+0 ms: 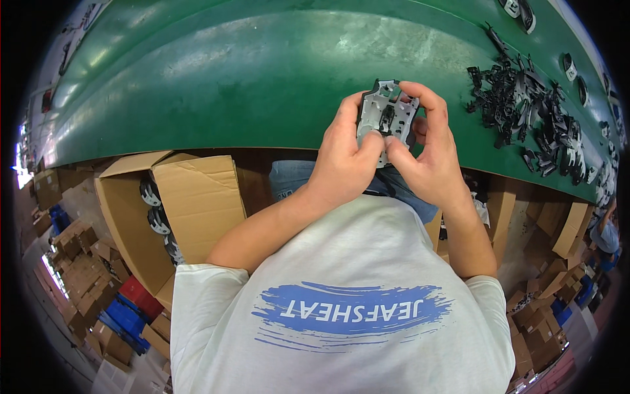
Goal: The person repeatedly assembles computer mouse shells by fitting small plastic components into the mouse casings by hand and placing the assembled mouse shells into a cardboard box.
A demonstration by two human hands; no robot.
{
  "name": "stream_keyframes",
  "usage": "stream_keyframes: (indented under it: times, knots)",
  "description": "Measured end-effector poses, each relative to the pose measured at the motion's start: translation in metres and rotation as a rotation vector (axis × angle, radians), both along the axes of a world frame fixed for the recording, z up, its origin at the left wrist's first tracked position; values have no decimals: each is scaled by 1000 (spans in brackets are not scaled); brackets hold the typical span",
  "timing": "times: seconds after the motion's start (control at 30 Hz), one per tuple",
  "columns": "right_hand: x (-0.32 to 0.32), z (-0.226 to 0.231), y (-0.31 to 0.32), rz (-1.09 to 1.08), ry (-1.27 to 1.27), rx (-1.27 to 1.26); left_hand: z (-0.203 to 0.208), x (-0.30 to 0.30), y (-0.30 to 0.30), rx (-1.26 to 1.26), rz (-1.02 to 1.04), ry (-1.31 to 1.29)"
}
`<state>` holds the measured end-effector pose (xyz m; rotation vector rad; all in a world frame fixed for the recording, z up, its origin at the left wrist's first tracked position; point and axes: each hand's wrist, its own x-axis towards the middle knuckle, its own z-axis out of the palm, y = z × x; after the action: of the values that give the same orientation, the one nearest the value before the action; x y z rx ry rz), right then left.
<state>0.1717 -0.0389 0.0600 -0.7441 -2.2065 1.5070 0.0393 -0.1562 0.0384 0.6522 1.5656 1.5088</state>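
Between both hands is a light grey plastic shell with a dark rim, its hollow inner side turned up. It looks like the cover of a computer mouse. A small black part sits along its middle. My left hand grips the shell's left side, with the thumb on its lower edge. My right hand holds the right side, the forefinger bent over the far corner and the thumb at the near edge. Both thumbs press close together near the black part. The shell is held just over the table's near edge.
A heap of black plastic parts lies on the right of the green table. More black-and-white shells are beyond it. An open cardboard box with shells stands below the table at left. Another person is at far right.
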Motion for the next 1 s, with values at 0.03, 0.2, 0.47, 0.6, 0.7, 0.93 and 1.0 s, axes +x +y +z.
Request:
stream_keyframes:
  times: [0.03, 0.2, 0.47, 0.6, 0.7, 0.93, 1.0]
  knots:
    - [-1, -4, -2, -31, 17, 8, 0, -1, 1, 12, -12, 135]
    - [-9, -21, -12, -118, 80, 125, -5, -9, 3, 7, -42, 300]
    - [-7, -13, -12, -36, -50, 86, -9, -8, -7, -54, -76, 356]
    - [-10, -15, -14, -14, -34, 210, -23, -4, -12, -54, -51, 372]
    - [-19, -18, -18, 12, -140, 159, -28, -8, -16, -96, -47, 317]
    - [-30, 1, -5, -6, 56, -396, 22, -45, -19, -101, -213, 141]
    - [-29, 20, -5, 32, 39, -432, 41, -55, -23, -32, -307, -131]
